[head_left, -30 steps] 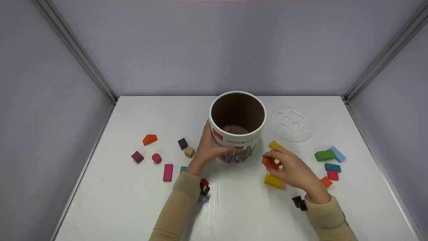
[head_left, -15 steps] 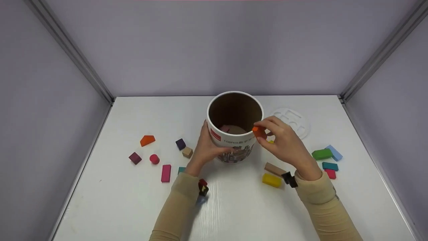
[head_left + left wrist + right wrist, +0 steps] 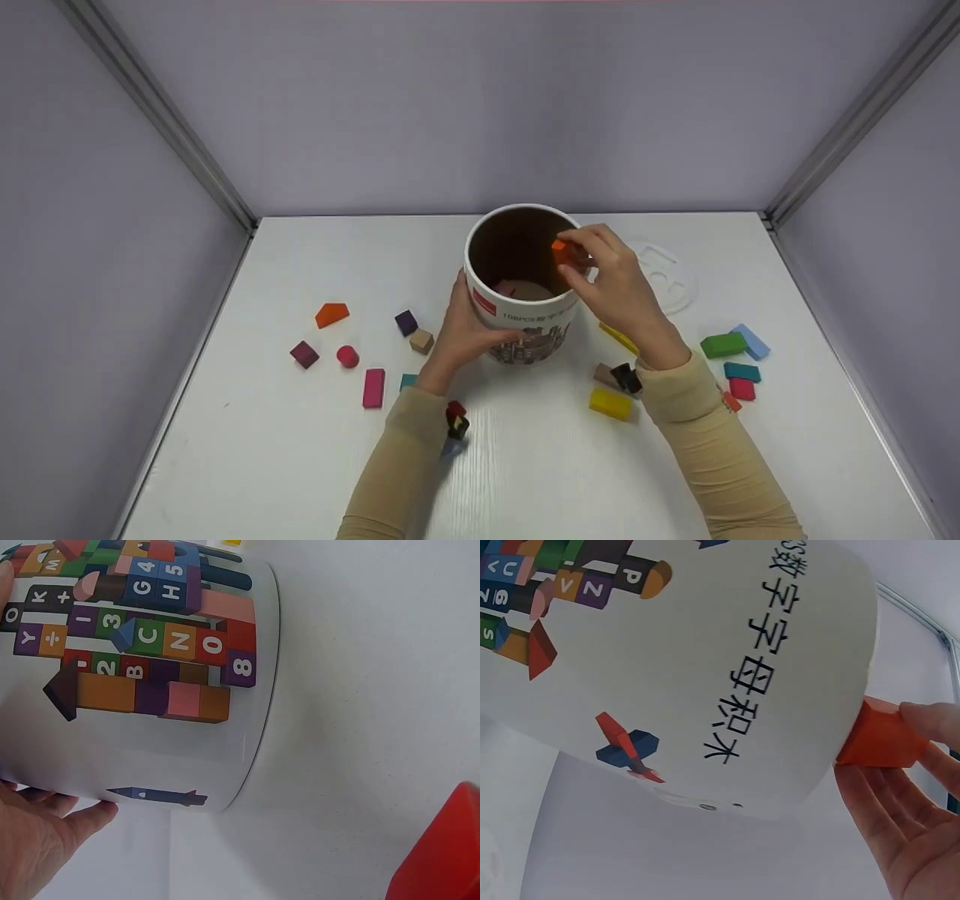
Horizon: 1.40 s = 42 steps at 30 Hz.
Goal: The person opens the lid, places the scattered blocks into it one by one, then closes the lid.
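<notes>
Since the earlier head frames, the right hand (image 3: 619,289) had carried the orange block (image 3: 560,251) leftward and away from the person, from beside the rim of the container (image 3: 551,328) to a position over its mouth. The left hand (image 3: 465,330) had kept its place.

Right hand: clamped on the orange block, thumb on one side, fingers on the other. Left hand: curved against the container's left wall, thumb across the near face.

Governing relation: the container's mouth lay below and to the left of the right hand, with the block at the mouth's right side. The right hand was the nearer hand to the block; the left hand sat lower, across the container. The container's long axis stood roughly upright. The block's long axis could not be determined, nor could contact with the rim.

On the counter (image 3: 525,472), a white slotted disc (image 3: 670,289) lay just right of the right hand. A yellow block (image 3: 610,403) lay nearer the person than that hand.
</notes>
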### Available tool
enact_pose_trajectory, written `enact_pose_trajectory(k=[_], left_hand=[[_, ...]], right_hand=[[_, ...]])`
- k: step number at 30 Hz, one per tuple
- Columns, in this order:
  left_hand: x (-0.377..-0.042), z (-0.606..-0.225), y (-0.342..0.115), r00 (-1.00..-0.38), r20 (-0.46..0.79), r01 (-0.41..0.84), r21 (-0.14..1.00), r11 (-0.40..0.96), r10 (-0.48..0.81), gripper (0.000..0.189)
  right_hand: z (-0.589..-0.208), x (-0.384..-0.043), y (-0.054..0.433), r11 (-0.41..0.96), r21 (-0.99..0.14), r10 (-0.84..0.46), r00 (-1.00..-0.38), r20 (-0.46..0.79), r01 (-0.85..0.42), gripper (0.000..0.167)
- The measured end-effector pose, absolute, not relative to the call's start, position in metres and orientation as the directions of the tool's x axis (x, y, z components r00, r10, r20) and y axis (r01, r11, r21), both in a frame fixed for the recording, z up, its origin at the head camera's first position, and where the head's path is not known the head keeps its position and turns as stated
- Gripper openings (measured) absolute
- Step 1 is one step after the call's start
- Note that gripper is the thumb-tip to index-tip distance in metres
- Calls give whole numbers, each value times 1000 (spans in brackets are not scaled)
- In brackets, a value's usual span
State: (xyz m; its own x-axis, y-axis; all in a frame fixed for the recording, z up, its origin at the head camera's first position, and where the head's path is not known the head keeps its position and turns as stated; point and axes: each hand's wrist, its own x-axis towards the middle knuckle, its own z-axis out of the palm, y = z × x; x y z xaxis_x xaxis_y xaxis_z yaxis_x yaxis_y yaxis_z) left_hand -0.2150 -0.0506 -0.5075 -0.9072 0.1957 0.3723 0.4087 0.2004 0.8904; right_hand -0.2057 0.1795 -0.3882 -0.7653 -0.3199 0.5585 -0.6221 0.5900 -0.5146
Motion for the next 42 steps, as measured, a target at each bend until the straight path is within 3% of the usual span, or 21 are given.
enact_pose_trajectory(k=[10,18,24,33,42], left_hand=[[-217,-509,-49,-902,386,420,888,186,194,130],[-233,-534,-47,-902,390,421,889,181,187,136],[-237,-543,-47,-909,376,409,888,210,183,139],[-236,-542,-47,-909,374,409,884,225,182,138],[-235,-541,-47,-925,339,373,896,240,171,139]], right_hand=[[-396,-210,183,615,-508,-332,-782,527,-603,45],[-398,-194,199,637,-493,-312,-783,538,-593,41],[-414,-179,220,665,-511,-287,-818,498,-544,40],[-451,-150,245,744,-562,-263,-931,252,-362,37],[-494,-132,251,811,-562,-232,-971,-55,-162,36]])
